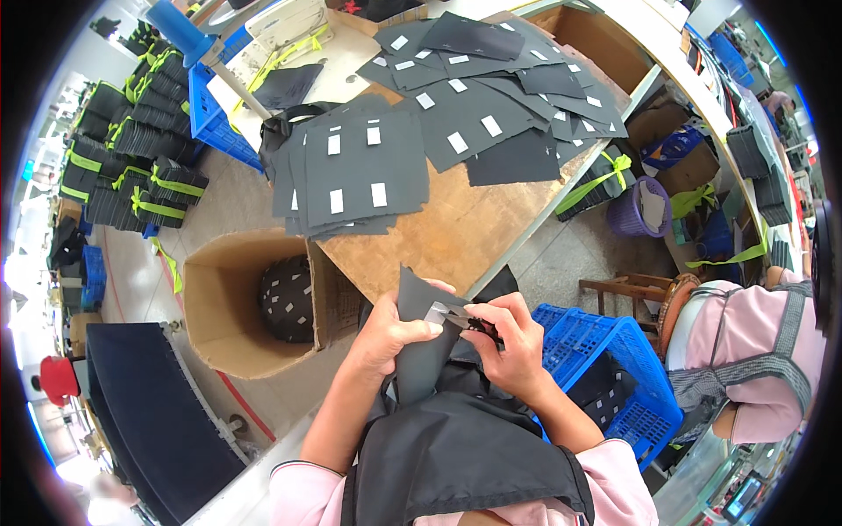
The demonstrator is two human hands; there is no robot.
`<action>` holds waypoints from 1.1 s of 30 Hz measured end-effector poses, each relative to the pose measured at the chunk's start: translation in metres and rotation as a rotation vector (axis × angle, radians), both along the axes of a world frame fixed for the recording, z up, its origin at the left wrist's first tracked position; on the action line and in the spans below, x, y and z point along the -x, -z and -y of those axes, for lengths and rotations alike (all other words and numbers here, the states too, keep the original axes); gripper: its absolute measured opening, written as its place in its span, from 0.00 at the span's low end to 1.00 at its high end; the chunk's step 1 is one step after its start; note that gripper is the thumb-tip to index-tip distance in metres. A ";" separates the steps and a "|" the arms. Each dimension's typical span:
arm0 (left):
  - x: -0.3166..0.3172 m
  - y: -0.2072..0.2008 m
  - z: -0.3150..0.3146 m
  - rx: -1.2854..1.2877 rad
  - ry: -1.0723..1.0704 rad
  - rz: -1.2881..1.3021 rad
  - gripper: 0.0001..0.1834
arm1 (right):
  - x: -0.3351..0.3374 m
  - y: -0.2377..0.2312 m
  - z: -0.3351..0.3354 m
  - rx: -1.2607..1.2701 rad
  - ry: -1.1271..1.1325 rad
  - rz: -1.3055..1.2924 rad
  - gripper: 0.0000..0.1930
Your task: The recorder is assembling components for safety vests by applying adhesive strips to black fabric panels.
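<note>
Pinching a dark sheet (421,363) below the counter (456,232), long axis twelve to six o'clock, the left hand's (383,337) fingers leave the thumb crowding its white patch (435,311). That patch lies at nine from the right hand (513,348), whose fingers grip small snips (481,327); blade contact is unclear. Stacked panels (355,180) lie at eleven, cardboard box (224,311) at nine, blue crate (633,344) at three.

Two hands, one left hand (381,335) and one right hand (514,349); one held dark piece (417,366); one small tool (481,328); four white patches (379,195) on the left stack's top sheet (358,171); one purple basket (624,215). Overlapping sheets (513,162) defy counting.
</note>
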State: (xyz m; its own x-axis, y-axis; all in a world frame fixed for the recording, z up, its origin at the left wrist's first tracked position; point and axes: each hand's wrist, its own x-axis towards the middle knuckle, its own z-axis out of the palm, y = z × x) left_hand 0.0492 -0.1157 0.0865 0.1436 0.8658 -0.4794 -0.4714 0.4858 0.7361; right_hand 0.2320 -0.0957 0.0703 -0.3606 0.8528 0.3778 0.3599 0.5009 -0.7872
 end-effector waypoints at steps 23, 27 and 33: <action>-0.031 0.002 0.009 -0.067 -0.453 -0.030 0.15 | 0.015 0.000 0.003 0.038 0.046 -0.097 0.22; -0.032 0.002 0.008 -0.072 -0.476 -0.011 0.15 | 0.012 -0.002 0.006 0.105 0.024 -0.123 0.21; -0.036 0.003 0.008 -0.083 -0.473 -0.010 0.15 | 0.014 0.001 0.002 0.154 0.020 -0.206 0.19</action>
